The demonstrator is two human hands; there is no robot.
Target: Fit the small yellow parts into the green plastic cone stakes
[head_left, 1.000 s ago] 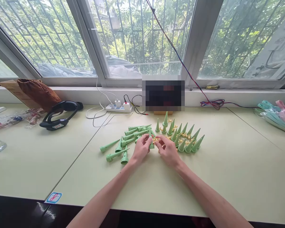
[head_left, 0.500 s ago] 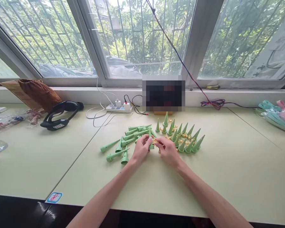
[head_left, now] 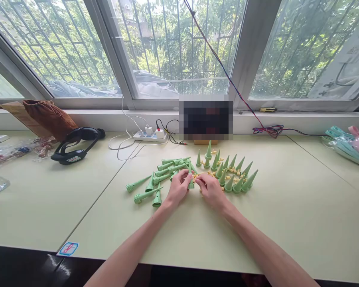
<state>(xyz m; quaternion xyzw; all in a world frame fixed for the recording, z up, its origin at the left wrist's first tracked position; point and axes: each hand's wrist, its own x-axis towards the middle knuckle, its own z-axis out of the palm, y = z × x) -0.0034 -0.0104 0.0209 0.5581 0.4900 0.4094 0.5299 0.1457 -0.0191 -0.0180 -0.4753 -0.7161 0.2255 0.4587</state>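
Observation:
My left hand (head_left: 178, 188) is closed around a green plastic spike (head_left: 191, 185), held upright with its point up and its wide collar below. To the right of that spike, my right hand (head_left: 212, 191) pinches a small yellow plastic piece (head_left: 194, 177) against its side; the fingers hide most of this piece. Several loose green spikes (head_left: 143, 196) lie in a pile beyond and left of my left hand. Past my right hand, more green spikes (head_left: 237, 186) stand point-up in a cluster, with small yellow pieces (head_left: 231, 170) among them.
Behind the spikes, a blurred-out dark screen (head_left: 206, 119) stands by the window. A power strip (head_left: 151, 136) with cables lies left of it. Farther left are a black headset (head_left: 77, 145) and a brown pouch (head_left: 52, 117). Teal and pink items (head_left: 350, 143) lie at the far right.
My right hand's fingers have shifted very slightly at the yellow piece beside the spike. Both hands otherwise keep their places, and the spikes on the table have not moved.

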